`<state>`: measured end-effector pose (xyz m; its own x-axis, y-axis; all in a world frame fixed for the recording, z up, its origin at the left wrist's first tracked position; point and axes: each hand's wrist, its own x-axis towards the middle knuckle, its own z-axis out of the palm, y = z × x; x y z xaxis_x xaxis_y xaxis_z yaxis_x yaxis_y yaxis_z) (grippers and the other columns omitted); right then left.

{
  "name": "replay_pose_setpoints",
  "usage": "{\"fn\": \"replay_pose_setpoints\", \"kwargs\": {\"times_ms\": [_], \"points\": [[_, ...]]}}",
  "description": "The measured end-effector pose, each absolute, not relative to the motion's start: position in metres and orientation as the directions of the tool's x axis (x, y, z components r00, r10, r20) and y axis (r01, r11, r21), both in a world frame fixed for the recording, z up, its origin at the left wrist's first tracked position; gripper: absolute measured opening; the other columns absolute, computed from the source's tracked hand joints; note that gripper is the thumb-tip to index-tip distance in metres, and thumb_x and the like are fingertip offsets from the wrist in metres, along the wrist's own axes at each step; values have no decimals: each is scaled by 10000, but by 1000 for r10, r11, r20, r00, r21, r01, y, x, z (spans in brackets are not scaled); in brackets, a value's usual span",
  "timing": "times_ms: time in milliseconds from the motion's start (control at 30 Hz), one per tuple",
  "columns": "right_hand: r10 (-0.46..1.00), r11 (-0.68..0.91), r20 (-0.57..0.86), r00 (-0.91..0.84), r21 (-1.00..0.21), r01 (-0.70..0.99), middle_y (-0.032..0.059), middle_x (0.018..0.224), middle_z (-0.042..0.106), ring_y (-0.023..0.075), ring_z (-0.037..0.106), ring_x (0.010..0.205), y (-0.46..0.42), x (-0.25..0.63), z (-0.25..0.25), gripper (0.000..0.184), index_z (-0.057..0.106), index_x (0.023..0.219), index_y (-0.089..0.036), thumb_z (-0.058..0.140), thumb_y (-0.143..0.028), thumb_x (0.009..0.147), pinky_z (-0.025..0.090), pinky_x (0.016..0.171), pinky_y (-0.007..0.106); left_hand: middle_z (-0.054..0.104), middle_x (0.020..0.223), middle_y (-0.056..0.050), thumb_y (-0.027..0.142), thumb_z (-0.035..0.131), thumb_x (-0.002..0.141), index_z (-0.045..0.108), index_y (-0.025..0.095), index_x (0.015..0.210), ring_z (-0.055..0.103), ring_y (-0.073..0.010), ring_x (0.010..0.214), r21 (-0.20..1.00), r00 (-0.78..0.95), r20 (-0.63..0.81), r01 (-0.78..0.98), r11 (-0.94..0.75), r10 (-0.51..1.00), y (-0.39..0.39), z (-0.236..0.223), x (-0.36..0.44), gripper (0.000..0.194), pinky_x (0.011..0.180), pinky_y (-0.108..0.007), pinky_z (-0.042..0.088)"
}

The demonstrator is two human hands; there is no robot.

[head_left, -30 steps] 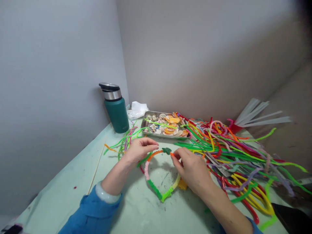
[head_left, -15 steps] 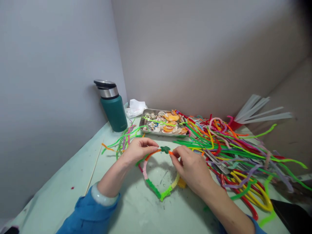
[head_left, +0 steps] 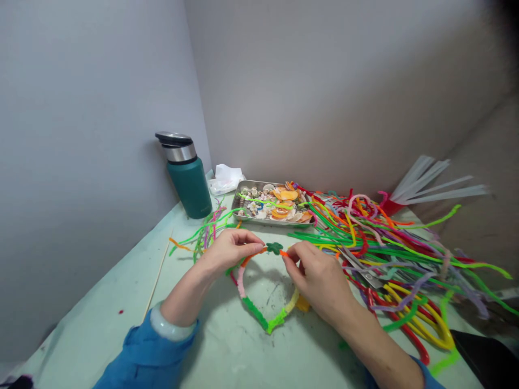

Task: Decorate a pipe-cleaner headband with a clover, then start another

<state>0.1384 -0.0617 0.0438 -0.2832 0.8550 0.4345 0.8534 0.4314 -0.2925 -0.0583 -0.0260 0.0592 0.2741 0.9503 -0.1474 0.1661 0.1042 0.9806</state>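
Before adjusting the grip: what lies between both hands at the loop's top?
In the head view, a dark green flower-shaped piece lies on the pipe-cleaner loop, between the left hand and right hand.

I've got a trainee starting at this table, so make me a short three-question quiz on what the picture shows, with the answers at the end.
1. Multiple choice: what sits on the multicoloured loop between the left hand and the right hand?
A) a red heart
B) a green flower
C) a blue star

2. True or false: the scissors lie among the pipe cleaners, outside the metal tray.

3. Fill in the blank: both hands pinch the loop where it is ____ in colour.

Key:
1. B
2. True
3. orange
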Motion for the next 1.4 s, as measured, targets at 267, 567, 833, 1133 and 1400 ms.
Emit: {"fn": "replay_pose_setpoints", "kwargs": {"times_ms": [267,567,833,1133,1400], "points": [[838,458,462,-289,-309,833,18,704,575,117,508,559,-63,137,46,125,512,729,-171,478,-219,839,321,527,226,545,546,15,353,683,658,648,119,702,423,-51,474,987,303,-113,144,72,946,-26,56,-58,240,416,-154,297],[836,466,473,-277,-347,814,29,721,573,127,529,605,-61,140,44,141,534,750,-169,461,-228,855,354,555,226,686,819,-70,357,690,670,629,141,987,545,-77,554,988,294,-152,41,147,944,-28,60,-57,388,434,-147,361],[830,470,496,-254,-378,798,34,714,569,134,523,620,-60,141,45,136,551,764,-171,459,-218,852,367,562,227,675,786,-58,360,690,662,622,143,964,579,-100,570,988,308,-137,110,108,942,-28,57,-57,377,433,-159,386],[864,418,464,-194,-451,789,21,689,578,139,534,627,-59,140,45,128,542,732,-177,495,-237,835,361,555,232,621,719,-5,323,627,721,622,169,979,490,-60,451,952,269,88,262,-161,959,-31,52,-51,300,399,-170,352],[867,415,462,-189,-457,787,20,686,581,142,539,635,-59,140,45,110,543,733,-176,504,-222,825,361,554,234,648,739,-14,346,605,735,648,180,909,456,-52,395,922,229,81,353,-160,970,-35,55,-50,245,345,-173,304]]}}
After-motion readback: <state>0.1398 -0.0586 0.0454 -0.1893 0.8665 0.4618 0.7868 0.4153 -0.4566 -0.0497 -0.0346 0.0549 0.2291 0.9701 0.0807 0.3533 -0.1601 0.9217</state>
